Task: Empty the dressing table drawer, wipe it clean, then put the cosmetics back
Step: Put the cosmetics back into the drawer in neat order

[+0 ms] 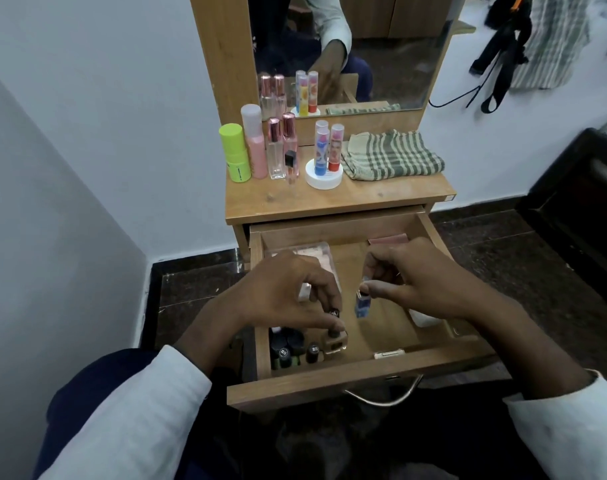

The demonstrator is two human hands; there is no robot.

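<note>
The wooden drawer is pulled out below the dressing table top. My left hand reaches into its left side, fingers pinched on a small black-capped bottle among several dark-capped bottles. My right hand holds a small blue bottle by its top, above the drawer's middle. A clear box lies at the drawer's back left, a white item under my right wrist. On the table top stand a green bottle, a pink bottle, perfume bottles and lip balm tubes.
A checked cloth lies folded on the table top's right side. A mirror rises behind it. White walls flank the table; dark tiled floor lies around. Dark furniture stands at the right, and bags hang on the wall.
</note>
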